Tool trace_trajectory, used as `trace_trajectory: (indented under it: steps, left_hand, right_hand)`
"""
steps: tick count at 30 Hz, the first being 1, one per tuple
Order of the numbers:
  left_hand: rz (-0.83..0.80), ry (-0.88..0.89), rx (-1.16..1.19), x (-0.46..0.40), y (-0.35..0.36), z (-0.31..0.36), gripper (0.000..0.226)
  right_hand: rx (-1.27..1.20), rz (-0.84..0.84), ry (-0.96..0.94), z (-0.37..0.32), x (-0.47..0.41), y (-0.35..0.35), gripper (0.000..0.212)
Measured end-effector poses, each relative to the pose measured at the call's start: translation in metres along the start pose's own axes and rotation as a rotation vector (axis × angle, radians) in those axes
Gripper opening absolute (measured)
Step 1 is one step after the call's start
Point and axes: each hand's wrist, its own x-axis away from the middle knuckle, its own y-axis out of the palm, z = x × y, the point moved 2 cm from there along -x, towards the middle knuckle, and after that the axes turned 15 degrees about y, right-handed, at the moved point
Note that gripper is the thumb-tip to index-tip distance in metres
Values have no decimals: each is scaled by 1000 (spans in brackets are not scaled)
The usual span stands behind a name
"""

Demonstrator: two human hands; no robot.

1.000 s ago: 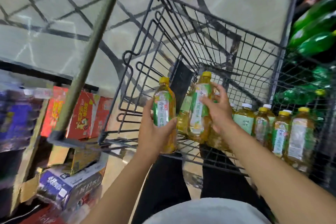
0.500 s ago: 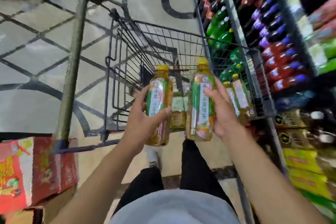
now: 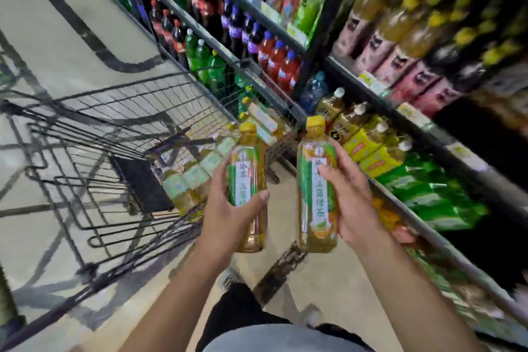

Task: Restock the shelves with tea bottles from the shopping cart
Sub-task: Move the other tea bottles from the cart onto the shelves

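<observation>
I hold two yellow-capped green tea bottles upright in front of me, clear of the cart. My left hand (image 3: pixel 228 208) grips the left tea bottle (image 3: pixel 248 168) around its lower half. My right hand (image 3: pixel 353 203) grips the right tea bottle (image 3: pixel 313 180) from its right side. Behind them, the black wire shopping cart (image 3: pixel 120 111) carries several more tea bottles (image 3: pixel 200 171) along its right side. The shelves (image 3: pixel 428 134) on the right hold rows of drinks.
Shelf rows carry cola, purple, red and green soda bottles (image 3: pixel 274 63), pink-labelled bottles (image 3: pixel 400 60), and yellow and green packs (image 3: pixel 371 151) lower down. The cart stands close against the shelving. Pale floor with dark lines (image 3: pixel 71 23) spreads to the left. My legs are below.
Both hands have lifted a bottle each out of the cart and swung right. The view has turned from the cart toward the shelves.
</observation>
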Motion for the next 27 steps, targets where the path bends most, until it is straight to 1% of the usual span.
trace_trajectory:
  steps: [4, 7, 9, 11, 13, 15, 17, 20, 21, 22, 23, 25, 27]
  left_hand:
    - [-191, 9, 119, 14, 69, 18, 82]
    - [-305, 45, 168, 37, 128, 34, 74]
    - [-373, 85, 156, 59, 170, 45, 71]
    - [-446, 125, 131, 84, 211, 54, 75]
    - [-502, 125, 150, 113, 252, 63, 80]
    - [-558, 129, 172, 143, 293, 70, 79]
    - [-626, 171, 180, 173, 330, 81, 77]
    - [-735, 183, 204, 208, 383, 88, 76]
    - [-757, 159, 201, 212, 384, 90, 78]
    - [-843, 207, 190, 239, 422, 108, 79]
    - [-907, 219, 196, 256, 444, 117, 80]
    - [-923, 173, 229, 256, 449, 122, 80]
    - [-967, 182, 256, 268, 471, 131, 80]
  right_hand:
    - [-128, 111, -88, -14, 43, -66, 46]
    - [-222, 200, -142, -16, 82, -126, 46]
    - [-244, 244, -182, -15, 112, -170, 45]
    - [-253, 297, -227, -11, 144, -216, 44]
    - [-272, 356, -264, -6, 176, -260, 48]
    - [-305, 408, -298, 1, 206, -302, 51]
    - [-331, 453, -334, 6, 235, -339, 52]
    - [-329, 526, -384, 7, 276, -382, 50]
    - [-336, 539, -384, 9, 278, -385, 50]
    - [-391, 603, -432, 8, 311, -420, 50]
    - [-415, 639, -456, 8, 329, -439, 51]
    - [-404, 653, -448, 2, 331, -442, 53]
    - [-425, 690, -493, -3, 350, -458, 55]
